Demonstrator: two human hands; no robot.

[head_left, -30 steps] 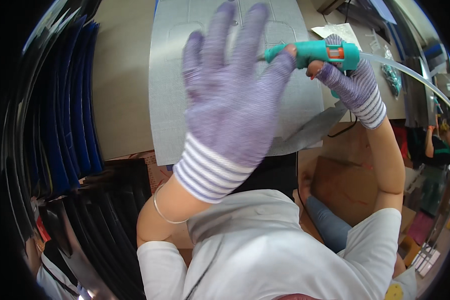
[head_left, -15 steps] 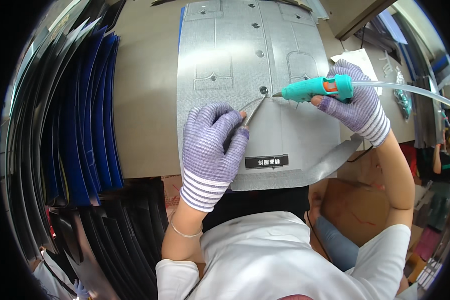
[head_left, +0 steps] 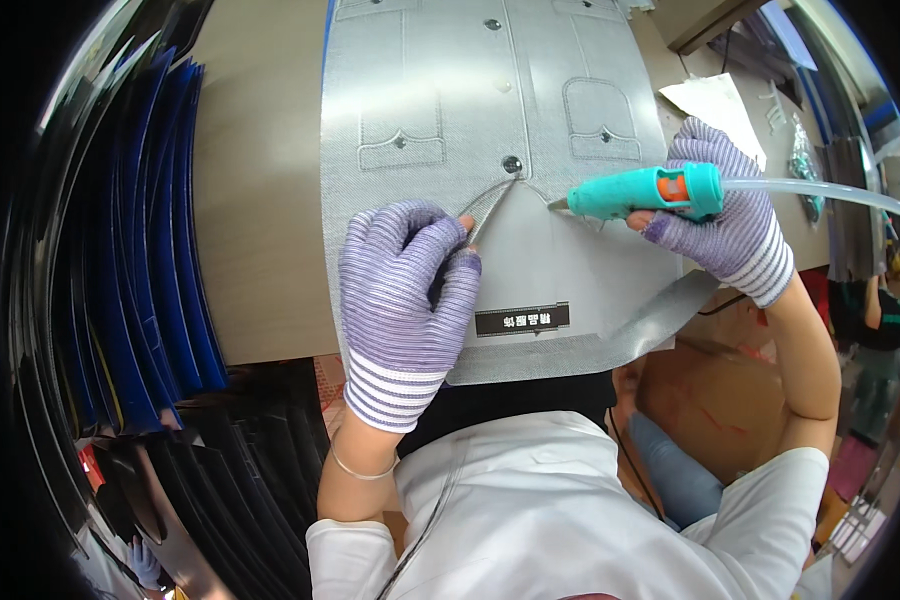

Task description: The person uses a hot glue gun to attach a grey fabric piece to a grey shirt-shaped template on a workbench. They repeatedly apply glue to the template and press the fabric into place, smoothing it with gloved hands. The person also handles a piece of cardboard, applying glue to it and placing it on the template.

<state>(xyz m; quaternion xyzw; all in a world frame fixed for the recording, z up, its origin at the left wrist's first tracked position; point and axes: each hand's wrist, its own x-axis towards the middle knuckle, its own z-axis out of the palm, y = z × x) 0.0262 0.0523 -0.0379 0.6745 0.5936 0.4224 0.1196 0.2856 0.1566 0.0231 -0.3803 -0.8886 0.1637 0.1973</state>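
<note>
A grey sheet printed like a buttoned jacket lies on the table in front of me. Between thumb and fingertips, my left hand, in a purple-striped fingerless glove, pinches a raised flap of this sheet. The flap's point rises just below the lowest button. My right hand, gloved the same way, is wrapped round a teal glue gun. Its nozzle points left, close to the curved edge right of the flap; whether it touches is hard to tell. A clear glue stick trails from its back.
Many blue and black folded sheets stand packed along the left. White paper and a clear plastic bag lie at the right of the table. A cardboard box sits below the table's right side.
The nozzle has moved away from the spot below the lowest button, down and right along the edge. My left hand still pinches the flap, now lifted wider. The sheet appears farther left in view.
</note>
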